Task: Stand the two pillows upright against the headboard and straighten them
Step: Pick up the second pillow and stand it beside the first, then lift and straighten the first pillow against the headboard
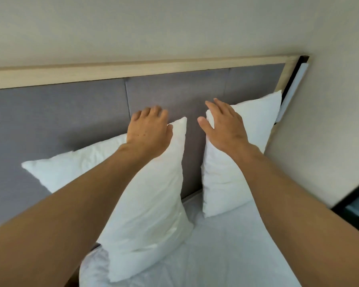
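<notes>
Two white pillows are seen propped on the white sheet (226,255) against the grey padded headboard (71,112). The left pillow (149,204) is held at its top edge near the inner corner by the left hand (149,131), whose fingers are curled over the edge; the hand is closed on it, with the thumb pressed to the pillow's front. The right pillow (253,129) is touched near its top inner corner by the right hand (224,123), which is laid flat and open with fingers spread, nothing being gripped. The left pillow is tilted, its outer corner dropped low to the left, while the right pillow is stood more upright. A strip of bare headboard is left between the two pillows. The right pillow's outer corner is set close to the headboard's wooden frame (133,69) and the wall (330,121) beside it. Open sheet is left in front of both pillows.
</notes>
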